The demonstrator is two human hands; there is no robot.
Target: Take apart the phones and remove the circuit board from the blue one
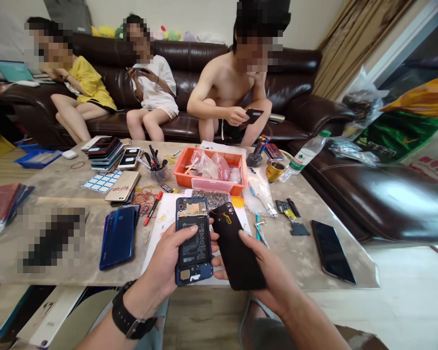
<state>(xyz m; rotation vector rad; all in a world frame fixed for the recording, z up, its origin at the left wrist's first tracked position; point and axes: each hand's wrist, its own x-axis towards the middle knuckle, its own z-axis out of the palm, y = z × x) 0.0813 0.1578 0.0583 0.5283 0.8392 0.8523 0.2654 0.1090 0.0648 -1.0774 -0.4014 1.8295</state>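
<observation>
The left hand (168, 265) is closed around an opened blue phone (193, 240), its battery showing. The right hand (266, 272) grips a black back cover (237, 248) just beside it, both held above the surface (306, 253). An orange tray (211, 167) sits beyond.

The black cover (237, 255) hides most fingers of the right hand (273, 272); a pixelated patch (51, 239) masks some table (306, 253).
</observation>
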